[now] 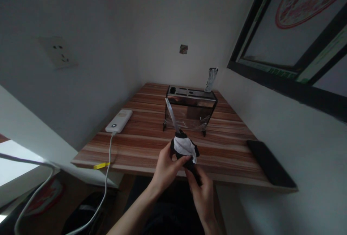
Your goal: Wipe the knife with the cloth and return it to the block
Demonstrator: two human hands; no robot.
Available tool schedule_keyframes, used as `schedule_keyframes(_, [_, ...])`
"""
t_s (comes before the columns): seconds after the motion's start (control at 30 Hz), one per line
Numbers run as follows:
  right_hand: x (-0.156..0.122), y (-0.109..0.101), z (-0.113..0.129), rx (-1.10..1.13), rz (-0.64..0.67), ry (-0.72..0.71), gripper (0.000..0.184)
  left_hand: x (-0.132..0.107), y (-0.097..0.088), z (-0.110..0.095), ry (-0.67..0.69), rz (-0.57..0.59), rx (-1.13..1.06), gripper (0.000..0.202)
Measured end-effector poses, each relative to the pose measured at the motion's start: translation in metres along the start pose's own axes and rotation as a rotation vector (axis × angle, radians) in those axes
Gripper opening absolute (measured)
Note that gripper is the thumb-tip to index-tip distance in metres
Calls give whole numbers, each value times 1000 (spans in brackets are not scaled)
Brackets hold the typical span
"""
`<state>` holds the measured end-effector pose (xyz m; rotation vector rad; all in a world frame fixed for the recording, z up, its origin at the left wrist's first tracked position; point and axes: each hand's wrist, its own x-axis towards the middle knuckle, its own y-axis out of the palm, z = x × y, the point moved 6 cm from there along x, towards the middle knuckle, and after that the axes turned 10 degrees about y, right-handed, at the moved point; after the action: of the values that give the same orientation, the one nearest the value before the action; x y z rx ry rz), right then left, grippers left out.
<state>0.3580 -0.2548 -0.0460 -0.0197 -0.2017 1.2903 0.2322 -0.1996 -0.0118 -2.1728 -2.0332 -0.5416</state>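
Seen just ahead of the left hand [168, 164] as a long pale blade [172, 116]. Grasped at its base, through white cloth [184, 145], by the left hand, the nearer; gripped lower, at the dark end [193, 170], by the right hand [202, 188]. Aligned lengthwise away from both hands, leaning left, toward the slotted rack [191, 101] beyond on the worktop [146, 148].

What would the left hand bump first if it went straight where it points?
The left hand already touches the black and white bundle; past that, probably the metal stand on the table, though depth is unclear.
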Motion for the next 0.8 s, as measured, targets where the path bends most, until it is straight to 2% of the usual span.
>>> schedule_keyframes(0.23, [-2, -3, -9, -29, -21, 7, 27, 7, -2, -1, 12, -22, -13, 31])
schedule_keyframes(0.5, [-8, -1, -15, -42, -2, 13, 30, 28, -17, -8, -2, -95, -78, 32])
schedule_keyframes(0.8, [-12, -3, -22, -66, 17, -2, 31, 53, -34, -31, 90, -212, -61, 31])
